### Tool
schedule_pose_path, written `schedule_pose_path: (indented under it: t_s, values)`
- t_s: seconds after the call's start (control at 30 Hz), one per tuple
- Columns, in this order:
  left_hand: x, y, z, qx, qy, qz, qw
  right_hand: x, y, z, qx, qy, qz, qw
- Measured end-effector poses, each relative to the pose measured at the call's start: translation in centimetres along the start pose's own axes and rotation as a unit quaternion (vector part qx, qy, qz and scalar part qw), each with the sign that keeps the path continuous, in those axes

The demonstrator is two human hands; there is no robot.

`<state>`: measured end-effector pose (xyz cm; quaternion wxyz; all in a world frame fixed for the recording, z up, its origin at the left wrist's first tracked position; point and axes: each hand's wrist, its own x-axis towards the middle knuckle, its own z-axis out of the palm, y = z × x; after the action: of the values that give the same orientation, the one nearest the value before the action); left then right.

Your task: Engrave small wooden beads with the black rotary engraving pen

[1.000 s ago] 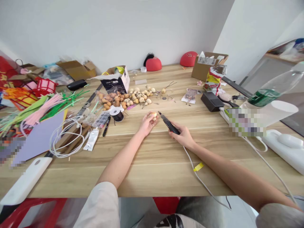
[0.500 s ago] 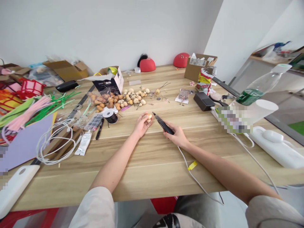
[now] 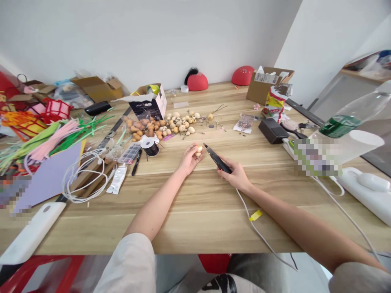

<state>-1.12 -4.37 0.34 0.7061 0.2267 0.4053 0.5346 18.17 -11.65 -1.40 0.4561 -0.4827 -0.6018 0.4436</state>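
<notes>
In the head view my left hand [image 3: 190,160] is closed around a small pale gourd [image 3: 198,149], its rounded top showing past the fingertips. My right hand [image 3: 235,175] grips a black electric engraving pen [image 3: 218,160] with a metal tip. That tip points up and left toward the gourd, with a small gap between them. A small red light shows on the pen beside my fingers. From its rear end a white cord [image 3: 244,203] with a yellow tag [image 3: 255,215] runs down over the table edge.
Behind my hands lie brown and pale gourds [image 3: 183,127] in a heap. Left are a spool of black cord [image 3: 150,147], a black marker [image 3: 137,162], a white tube [image 3: 117,179] and a coiled white cable [image 3: 76,195]. Right stand a black box [image 3: 273,131] and a plastic bottle [image 3: 342,124].
The whole scene has shifted a little to the right in view as the head turned left. Both hands keep the same grips, with the pen tip still close to the gourd.
</notes>
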Motion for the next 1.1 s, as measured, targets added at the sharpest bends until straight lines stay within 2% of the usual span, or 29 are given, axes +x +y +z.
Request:
schedule_pose_path:
  t_s: [0.73, 1.1]
  values:
    - [-0.12, -0.02, 0.07, 0.002, 0.005, 0.0, 1.0, -0.03, 0.23, 0.04, 0.013, 0.009, 0.003, 1.0]
    - [0.03, -0.08, 0.06, 0.002, 0.009, 0.007, 1.0, 0.0, 0.13, -0.14, 0.003, -0.006, -0.004, 1.0]
